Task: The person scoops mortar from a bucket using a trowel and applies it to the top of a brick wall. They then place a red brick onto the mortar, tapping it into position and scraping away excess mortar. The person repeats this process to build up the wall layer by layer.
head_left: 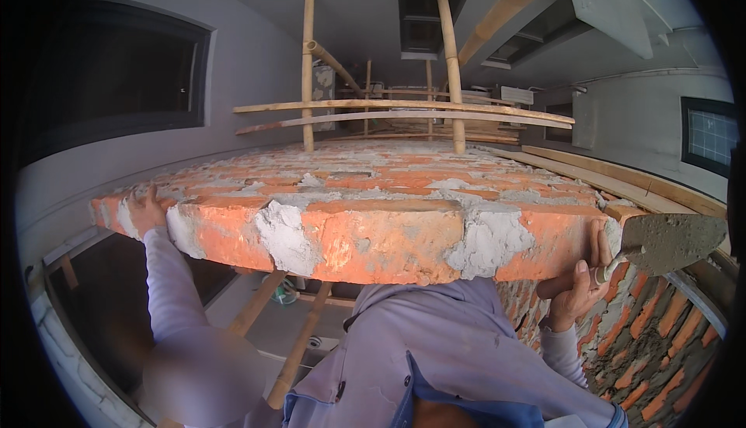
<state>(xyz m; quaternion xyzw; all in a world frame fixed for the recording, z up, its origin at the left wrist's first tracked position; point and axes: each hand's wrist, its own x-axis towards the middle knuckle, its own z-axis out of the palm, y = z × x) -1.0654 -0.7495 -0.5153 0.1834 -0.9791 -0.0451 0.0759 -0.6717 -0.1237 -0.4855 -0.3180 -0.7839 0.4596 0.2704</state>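
Note:
My left hand [146, 212] rests at the far left of a course of orange-red bricks [381, 238], its fingers stretched over the top edge next to lumps of grey mortar [286, 235]. At the right end of the course, my right hand [576, 297] is closed round the wooden handle of a trowel [674, 243]. The trowel's broad blade, coated with wet grey mortar, points right, beyond the last brick. Some of the right fingers lie close against the brick's face. More mortar [491, 241] fills the upright joint between two bricks.
Bamboo poles [451, 71] and thin wooden battens [404, 107] stand beyond the brickwork. Long planks [614, 179] run along its right side. A rough brick wall [645, 342] drops away at lower right. Dark-framed windows [116, 71] are at the left and right.

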